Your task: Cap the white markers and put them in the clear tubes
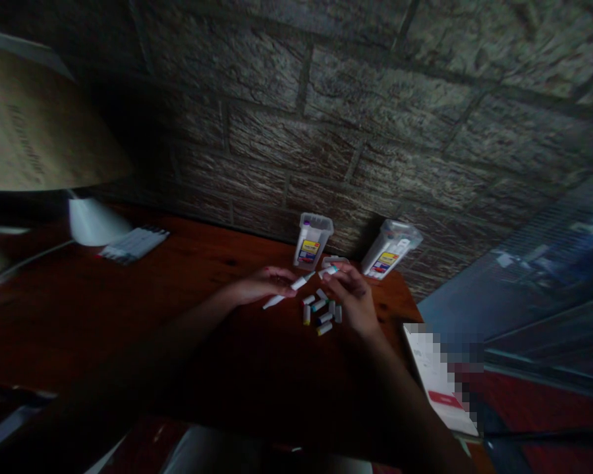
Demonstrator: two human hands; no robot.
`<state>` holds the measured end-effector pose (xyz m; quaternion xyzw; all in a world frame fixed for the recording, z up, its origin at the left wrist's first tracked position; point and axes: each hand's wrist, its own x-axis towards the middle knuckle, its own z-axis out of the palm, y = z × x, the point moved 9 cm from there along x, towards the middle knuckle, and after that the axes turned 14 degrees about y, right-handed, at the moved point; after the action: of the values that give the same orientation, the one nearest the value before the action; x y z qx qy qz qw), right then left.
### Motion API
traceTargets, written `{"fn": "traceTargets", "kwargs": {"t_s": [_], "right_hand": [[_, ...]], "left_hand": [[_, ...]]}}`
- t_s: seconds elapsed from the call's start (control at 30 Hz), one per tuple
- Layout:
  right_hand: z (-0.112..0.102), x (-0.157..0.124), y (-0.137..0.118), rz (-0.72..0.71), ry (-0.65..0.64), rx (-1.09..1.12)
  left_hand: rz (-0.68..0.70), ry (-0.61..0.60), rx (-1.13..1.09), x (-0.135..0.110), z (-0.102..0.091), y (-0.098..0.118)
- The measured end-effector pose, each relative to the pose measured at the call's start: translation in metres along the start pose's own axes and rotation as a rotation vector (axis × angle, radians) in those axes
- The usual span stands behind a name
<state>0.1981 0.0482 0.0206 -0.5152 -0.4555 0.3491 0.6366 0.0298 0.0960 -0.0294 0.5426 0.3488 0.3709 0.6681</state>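
Pen and cap held end to end.
Left hand gripped pen, right hand cap, apparently for alignment; loose caps lay nearer on bench.

Well to the left of the left hand, a broad tan lampshade with dark lettering is sitting above a white conical base, while a rough grey stone-block wall is rising beyond the right hand and a flat white paper item with a red band is lying to that hand's right.
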Motion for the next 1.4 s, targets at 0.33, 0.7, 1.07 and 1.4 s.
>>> {"fn": "traceTargets", "kwargs": {"t_s": [0.33, 0.7, 1.07, 1.4], "right_hand": [[-0.007, 0.003, 0.005, 0.095, 0.086, 0.1], [0.015, -0.008, 0.003, 0.05, -0.12, -0.051], [0.023, -0.016, 0.012, 0.132, -0.239, -0.095], [0.028, -0.024, 0.018, 0.155, -0.266, -0.155]], "left_hand": [[-0.02, -0.025, 0.017, -0.004, 0.005, 0.004], [-0.007, -0.038, 0.076, -0.003, 0.005, 0.001], [0.02, -0.104, 0.106, -0.004, 0.01, 0.002], [0.004, -0.096, 0.098, -0.006, 0.013, 0.004]]}}
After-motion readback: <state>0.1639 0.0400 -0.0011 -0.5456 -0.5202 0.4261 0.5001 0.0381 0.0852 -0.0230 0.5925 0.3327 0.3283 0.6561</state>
